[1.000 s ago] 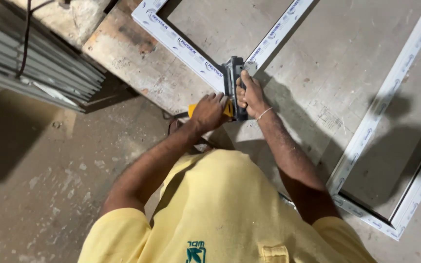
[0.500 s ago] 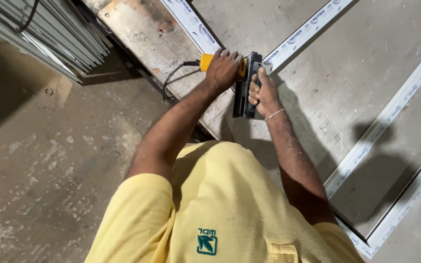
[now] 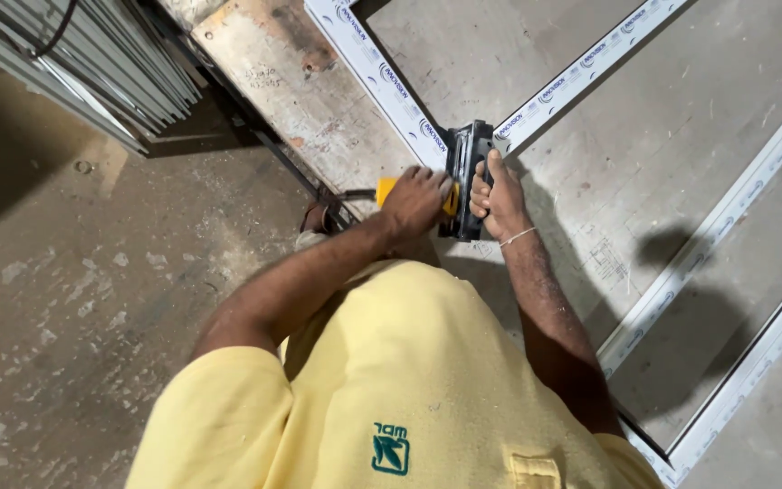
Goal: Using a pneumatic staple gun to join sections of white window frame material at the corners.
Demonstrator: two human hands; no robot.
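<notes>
While gripping, both hands (image 3: pixel 459 197) on black power tool (image 3: pixel 463 172)

We stand on a dusty, scuffed concrete floor (image 3: pixel 74 299). Far left, we see stacked grey metal profiles (image 3: pixel 74 63). A grey tabletop (image 3: pixel 644 136) fills the right, shadowed in patches.

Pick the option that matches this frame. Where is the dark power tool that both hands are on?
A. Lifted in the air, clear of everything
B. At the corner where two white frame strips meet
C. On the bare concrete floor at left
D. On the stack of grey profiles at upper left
B: the dark power tool sits at the joint of the white frame strips, with the left hand on its yellow grip and the right hand beside it.
</notes>
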